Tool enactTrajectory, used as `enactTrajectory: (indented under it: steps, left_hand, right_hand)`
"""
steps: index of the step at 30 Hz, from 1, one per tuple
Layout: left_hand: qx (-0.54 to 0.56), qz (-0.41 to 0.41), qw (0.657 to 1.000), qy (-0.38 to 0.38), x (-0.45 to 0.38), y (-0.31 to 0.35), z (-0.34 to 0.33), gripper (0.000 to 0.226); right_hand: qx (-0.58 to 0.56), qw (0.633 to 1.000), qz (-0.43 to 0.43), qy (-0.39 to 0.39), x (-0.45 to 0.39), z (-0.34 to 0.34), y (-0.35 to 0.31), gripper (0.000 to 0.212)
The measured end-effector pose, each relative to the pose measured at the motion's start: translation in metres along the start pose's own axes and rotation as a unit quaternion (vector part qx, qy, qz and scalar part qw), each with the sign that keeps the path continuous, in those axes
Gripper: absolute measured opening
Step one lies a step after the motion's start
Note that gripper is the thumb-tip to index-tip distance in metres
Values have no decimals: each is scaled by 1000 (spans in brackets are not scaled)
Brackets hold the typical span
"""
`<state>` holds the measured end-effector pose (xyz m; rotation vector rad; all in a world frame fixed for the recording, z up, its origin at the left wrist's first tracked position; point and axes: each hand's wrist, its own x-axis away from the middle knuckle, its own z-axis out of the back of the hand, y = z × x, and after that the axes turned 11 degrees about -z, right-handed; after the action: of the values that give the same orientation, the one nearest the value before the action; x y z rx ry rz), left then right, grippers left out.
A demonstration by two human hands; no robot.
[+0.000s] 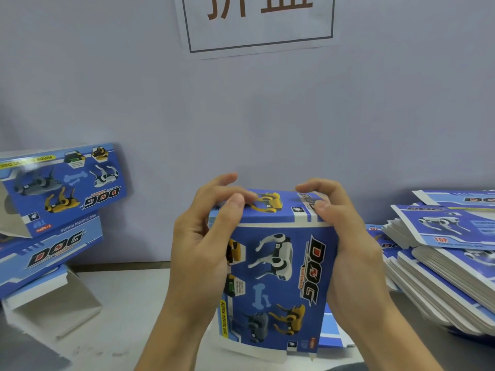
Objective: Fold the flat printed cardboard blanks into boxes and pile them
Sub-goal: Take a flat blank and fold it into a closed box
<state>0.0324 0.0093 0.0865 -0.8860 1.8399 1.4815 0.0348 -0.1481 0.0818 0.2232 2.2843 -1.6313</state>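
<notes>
A blue box (278,279) stands upright above the grey worktop (128,317), each hand's grip clamped on a side: left hand (198,250), right hand (348,250), thumbs pressing its top flap. Folded boxes (53,210) are piled at far left. Flat blanks (442,258) are stacked at right, beneath a wall sign (259,20).

We see two bare forearms entering from the bottom edge, each uncovered to the wrist, with no sleeve in view. Our left hand (203,236) and right hand (345,236) are gloveless. The fingers carry no rings, the wrists no watch or band. The fingernails we can make out are short and unpainted.
</notes>
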Motion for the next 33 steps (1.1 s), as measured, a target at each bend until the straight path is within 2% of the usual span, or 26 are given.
enactTrajectory:
  steps: [1, 3, 7, 10, 12, 14, 15, 17, 18, 29, 33]
  left_hand:
    - [2, 5, 1000, -2, 0, 0, 0, 16]
    - [14, 19, 1000, -10, 2, -1, -1, 18]
    - [27, 33, 999, -26, 3, 1, -1, 21]
    - [33, 40, 998, -46, 3, 1, 1, 9]
    - [-12, 17, 996, -82, 2, 3, 5, 25]
    - [-47, -6, 994, -102, 1, 5, 8, 37]
    - [-48, -12, 994, -101, 0, 5, 10, 38]
    - [-35, -16, 995, -94, -2, 5, 14, 39]
    - [-33, -16, 995, -94, -3, 5, 15, 39]
    - [-37, -6, 993, -114, -1, 4, 17, 26]
    - [-75, -9, 991, -109, -3, 4, 18, 28]
  right_hand:
    - [10, 1000, 0, 4, 0, -1, -2, 25]
    - [21, 1000, 18, -1, 1, -2, 3, 16]
    - [15, 999, 27, 4, 9, -6, 5, 23]
    - [28, 999, 4, 26, 2, -3, 0, 28]
    - [35, 999, 7, 23, 1, 0, -2, 30]
    - [12, 999, 36, 13, 4, 2, 1, 14]
    - [14, 999, 52, 3, 8, 1, 1, 14]
    - [62, 995, 74, -12, 14, -2, 2, 44]
    - [64, 995, 81, -9, 16, -4, 2, 46]
    - [53, 995, 82, 10, 14, -3, 4, 42]
    - [115, 985, 110, 60, 14, -10, 6, 29]
